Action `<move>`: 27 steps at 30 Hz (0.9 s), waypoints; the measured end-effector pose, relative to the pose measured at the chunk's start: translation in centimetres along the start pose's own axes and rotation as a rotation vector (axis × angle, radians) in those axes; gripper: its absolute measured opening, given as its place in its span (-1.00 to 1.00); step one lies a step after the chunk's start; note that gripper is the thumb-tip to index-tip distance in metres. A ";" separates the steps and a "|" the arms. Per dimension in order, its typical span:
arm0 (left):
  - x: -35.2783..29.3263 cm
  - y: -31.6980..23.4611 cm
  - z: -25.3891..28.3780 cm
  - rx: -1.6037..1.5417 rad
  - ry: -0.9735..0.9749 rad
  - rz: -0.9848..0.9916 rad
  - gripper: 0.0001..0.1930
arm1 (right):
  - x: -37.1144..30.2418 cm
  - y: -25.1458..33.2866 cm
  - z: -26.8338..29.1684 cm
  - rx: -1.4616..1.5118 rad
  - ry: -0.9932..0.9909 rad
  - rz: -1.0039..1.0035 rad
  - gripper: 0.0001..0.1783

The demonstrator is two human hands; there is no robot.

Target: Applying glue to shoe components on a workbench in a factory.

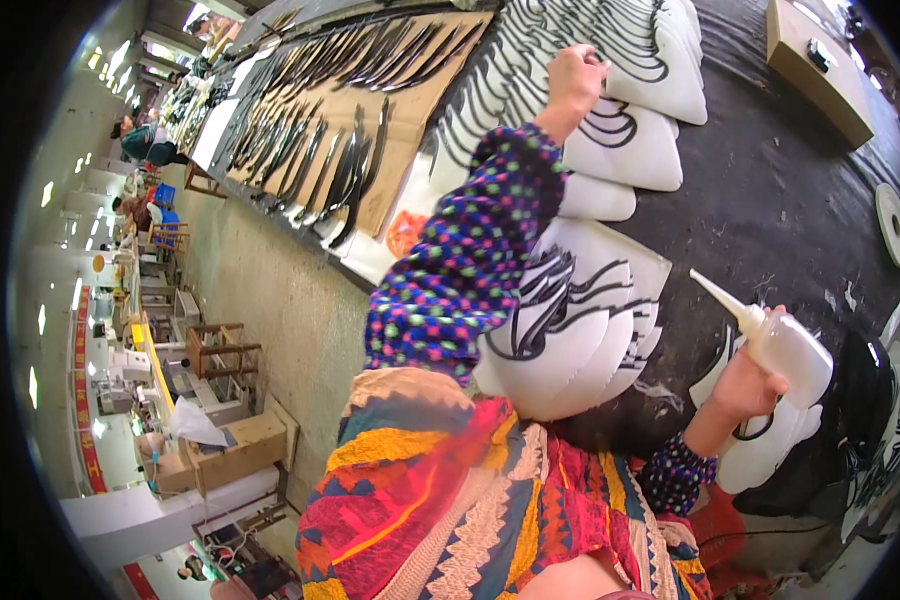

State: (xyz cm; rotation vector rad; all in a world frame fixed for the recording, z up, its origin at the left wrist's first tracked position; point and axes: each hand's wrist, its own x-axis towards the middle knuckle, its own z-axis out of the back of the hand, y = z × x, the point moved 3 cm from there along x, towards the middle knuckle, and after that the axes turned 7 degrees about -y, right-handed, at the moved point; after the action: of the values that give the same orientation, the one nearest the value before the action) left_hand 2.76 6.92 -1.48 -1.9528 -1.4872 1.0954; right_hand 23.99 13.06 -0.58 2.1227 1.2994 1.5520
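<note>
My left hand (577,80) reaches far over the table, its fingers pinched together at the rows of white curved pieces with black edging (653,140). Whatever lies between those fingertips is too small to name. In my right hand (742,388) is a translucent squeeze bottle (792,360) with a long pointed nozzle, tilted up to the left. A black loop shows just below that hand, beside more white pieces (770,455). Close to my body lies a fanned stack of white pieces (560,370) with black strips along their edges.
Dark curved strips lie in rows on a brown cardboard sheet (400,120) at the left. A cardboard box (820,75) and a roll of white tape (892,225) sit at the right. Beyond the table's left edge are wooden stools (220,350) and people working.
</note>
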 end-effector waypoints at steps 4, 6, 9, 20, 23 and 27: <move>-1.9 -0.5 0.4 -0.009 -0.069 -0.050 -0.71 | -0.1 -0.4 -1.2 -0.036 -0.009 0.013 -0.16; -3.7 -1.4 0.9 -0.009 -0.122 -0.119 -0.71 | -0.1 -1.1 -2.4 -0.066 -0.067 0.005 -0.17; -5.9 -2.4 1.7 -0.010 -0.197 -0.195 -0.71 | 0.8 -2.0 -5.3 0.161 0.160 0.034 -0.18; -14.4 -2.6 3.9 -0.006 -0.518 -0.553 -0.65 | 0.6 -4.9 -14.7 0.472 0.370 0.009 -0.17; -15.1 -2.7 4.3 0.018 -0.537 -0.571 -0.60 | 0.6 -5.0 -15.5 0.460 0.354 0.007 -0.17; -16.2 -2.7 4.8 0.038 -0.563 -0.605 -0.55 | 0.1 -5.1 -17.2 0.576 0.482 0.040 -0.18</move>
State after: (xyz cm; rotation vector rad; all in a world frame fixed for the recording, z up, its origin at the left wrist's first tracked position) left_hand -4.39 -7.98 2.94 -1.0603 -2.1260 1.4100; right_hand 6.69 10.79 3.66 2.1448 2.0878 1.9724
